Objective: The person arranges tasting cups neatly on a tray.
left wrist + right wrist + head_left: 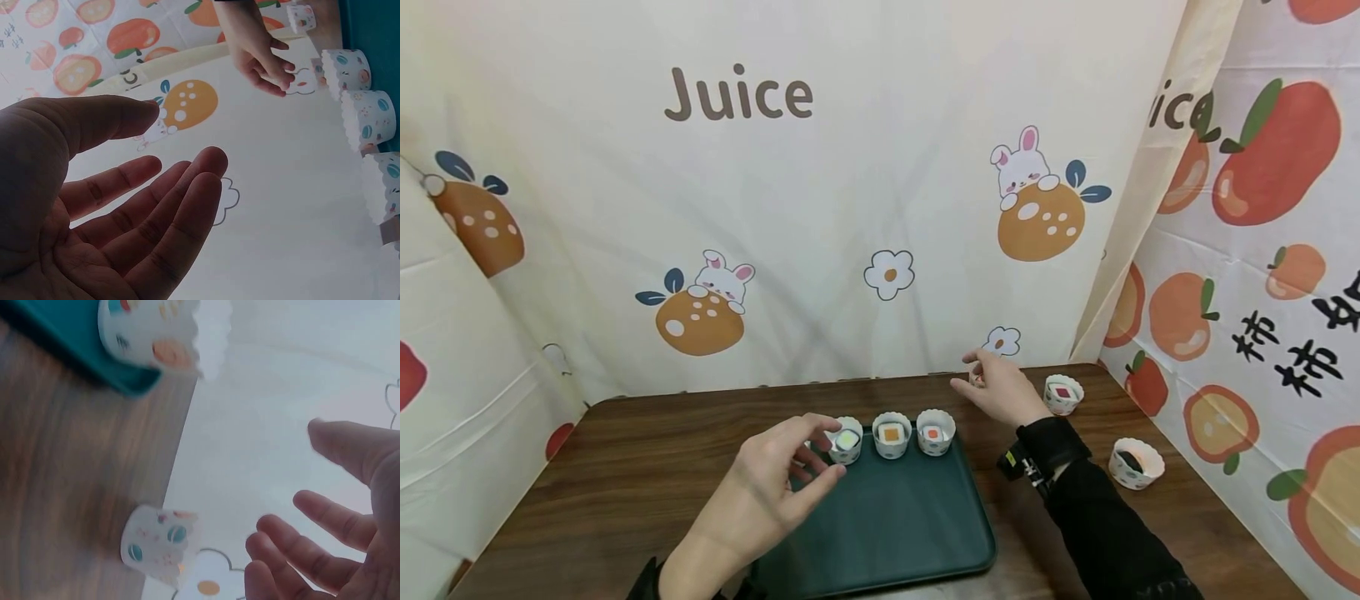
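Loosely, the right grip hangs over the far side of the bench, thumb and fingers apart with nothing between them, near the far cup. Right of this grip stands the dark-red-filled cup; nearer the person, beside the black sleeve, is the black-and-orange-filled cup. Left of it, along the far side of the green tray, stand the red-filled cup, yellow-filled cup and green-filled cup. The left grip, thumb and bent fingers also apart, hovers over the tray's left part, covering a little of the green-filled cup. A printed cloth hangs beyond both grips.

From the head, the right fingers hide most of the far cup; the right wrist view shows its patterned side, separate from the fingertips. The left wrist view gives the tray cups' printed sides, while only the head view shows their fillings. The far cup stands upright, mouth up, its base-to-rim axis vertical, though the turned wrist camera lays it sideways.
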### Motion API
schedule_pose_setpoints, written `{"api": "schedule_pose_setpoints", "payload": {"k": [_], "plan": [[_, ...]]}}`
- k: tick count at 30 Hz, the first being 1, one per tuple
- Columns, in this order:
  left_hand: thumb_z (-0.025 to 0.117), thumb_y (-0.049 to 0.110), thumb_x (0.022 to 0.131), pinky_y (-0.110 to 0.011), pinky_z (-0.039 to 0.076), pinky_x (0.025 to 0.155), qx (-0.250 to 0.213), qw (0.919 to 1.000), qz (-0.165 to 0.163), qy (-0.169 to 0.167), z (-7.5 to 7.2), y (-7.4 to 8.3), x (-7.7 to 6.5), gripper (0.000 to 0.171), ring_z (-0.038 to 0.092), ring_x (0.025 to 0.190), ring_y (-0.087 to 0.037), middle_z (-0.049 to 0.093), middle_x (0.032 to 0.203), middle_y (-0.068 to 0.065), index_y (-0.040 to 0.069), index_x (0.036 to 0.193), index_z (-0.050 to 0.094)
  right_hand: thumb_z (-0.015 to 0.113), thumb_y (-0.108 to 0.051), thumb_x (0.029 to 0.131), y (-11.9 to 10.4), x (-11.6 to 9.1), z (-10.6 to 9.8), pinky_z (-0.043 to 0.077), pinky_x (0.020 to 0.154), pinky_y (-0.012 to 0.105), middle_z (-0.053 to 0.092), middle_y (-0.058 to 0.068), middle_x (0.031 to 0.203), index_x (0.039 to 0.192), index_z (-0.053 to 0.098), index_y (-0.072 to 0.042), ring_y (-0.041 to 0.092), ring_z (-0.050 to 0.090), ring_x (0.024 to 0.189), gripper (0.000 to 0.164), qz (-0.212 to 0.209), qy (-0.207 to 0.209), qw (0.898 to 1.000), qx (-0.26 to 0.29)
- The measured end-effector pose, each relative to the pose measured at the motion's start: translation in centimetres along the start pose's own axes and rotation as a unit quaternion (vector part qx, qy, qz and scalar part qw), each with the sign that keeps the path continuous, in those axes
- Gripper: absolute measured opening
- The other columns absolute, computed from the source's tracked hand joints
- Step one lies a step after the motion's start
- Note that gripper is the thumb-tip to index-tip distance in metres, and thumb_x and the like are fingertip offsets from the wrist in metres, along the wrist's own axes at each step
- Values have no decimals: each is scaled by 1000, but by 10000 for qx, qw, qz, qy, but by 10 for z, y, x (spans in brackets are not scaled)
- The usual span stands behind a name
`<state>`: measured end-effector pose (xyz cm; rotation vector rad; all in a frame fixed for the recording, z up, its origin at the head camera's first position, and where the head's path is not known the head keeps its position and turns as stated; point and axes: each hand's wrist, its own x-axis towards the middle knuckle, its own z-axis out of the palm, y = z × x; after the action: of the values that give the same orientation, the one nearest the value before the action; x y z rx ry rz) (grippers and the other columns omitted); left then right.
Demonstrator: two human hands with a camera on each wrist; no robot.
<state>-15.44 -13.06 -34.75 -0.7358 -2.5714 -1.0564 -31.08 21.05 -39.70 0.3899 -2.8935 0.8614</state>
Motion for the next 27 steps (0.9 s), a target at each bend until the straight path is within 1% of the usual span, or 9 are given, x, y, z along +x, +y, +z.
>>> {"api": "schedule_pose_setpoints", "payload": {"k": [4, 7, 11, 13, 15, 17, 20, 24, 27], "plan": [[84, 9, 92, -20, 61, 71, 9, 10000, -9, 4, 0, -1, 1, 37, 65, 79, 7, 68, 99, 7, 17, 125, 70, 71, -31, 104, 4, 10, -6, 57, 95, 57, 64, 32, 132, 142, 60, 2, 45, 66, 114, 51, 120, 93, 9991, -394], [83, 8, 92, -20, 61, 71, 4, 10000, 32, 26, 1, -2, 2, 37, 64, 78, 7, 67, 98, 7, 17, 125, 70, 73, -29, 103, 9, 18, -7, 53, 101, 61, 60, 36, 136, 143, 59, 4, 50, 61, 120, 54, 310, 76, 9972, -673], [84, 8, 91, -20, 61, 71, -3, 10000, 38, 32, 1, -3, 2, 37, 64, 78, 7, 67, 98, 7, 17, 124, 70, 75, -29, 100, 20, 28, -5, 46, 111, 65, 60, 38, 135, 145, 56, 6, 56, 55, 129, 61, 453, -8, 9945, -946], [84, 8, 91, -20, 61, 71, 3, 10000, 41, 25, 2, -3, 2, 37, 64, 78, 7, 67, 98, 7, 17, 124, 70, 76, -29, 99, 27, 32, -2, 44, 112, 65, 61, 38, 133, 146, 55, 8, 56, 54, 130, 63, 493, -74, 9933, -1046], [83, 8, 92, -20, 61, 70, 3, 10000, 81, 28, 3, -3, 3, 36, 64, 78, 7, 67, 98, 7, 16, 124, 70, 76, -28, 98, 31, 35, 1, 45, 111, 65, 62, 38, 131, 146, 54, 8, 56, 54, 129, 65, 591, -109, 9927, -1049], [83, 8, 92, -20, 61, 70, 7, 9999, 114, 39, 3, -3, 3, 36, 64, 78, 7, 67, 98, 7, 16, 124, 70, 77, -28, 97, 35, 37, 4, 47, 109, 65, 61, 40, 132, 148, 52, 9, 57, 54, 129, 67, 696, -184, 9918, -1052], [83, 9, 92, -20, 61, 70, 12, 9999, 130, 52, 3, -4, 2, 35, 64, 78, 6, 67, 98, 7, 16, 124, 70, 77, -28, 97, 38, 39, 11, 51, 106, 65, 55, 43, 139, 153, 47, 9, 58, 54, 131, 73, 886, -292, 9909, -971], [83, 11, 94, -20, 61, 70, 19, 9999, 143, 31, 3, -5, 2, 34, 65, 78, 6, 68, 100, 7, 16, 124, 70, 76, -28, 98, 41, 42, 19, 52, 108, 64, 49, 44, 147, 159, 39, 9, 58, 52, 135, 80, 1059, -478, 9887, -948], [82, 13, 95, -20, 61, 69, 16, 9998, 187, 9, 3, -6, 3, 33, 65, 78, 5, 68, 101, 7, 16, 125, 70, 76, -28, 98, 42, 44, 22, 50, 110, 64, 48, 44, 149, 159, 38, 10, 58, 51, 138, 81, 1080, -555, 9878, -974]]}}
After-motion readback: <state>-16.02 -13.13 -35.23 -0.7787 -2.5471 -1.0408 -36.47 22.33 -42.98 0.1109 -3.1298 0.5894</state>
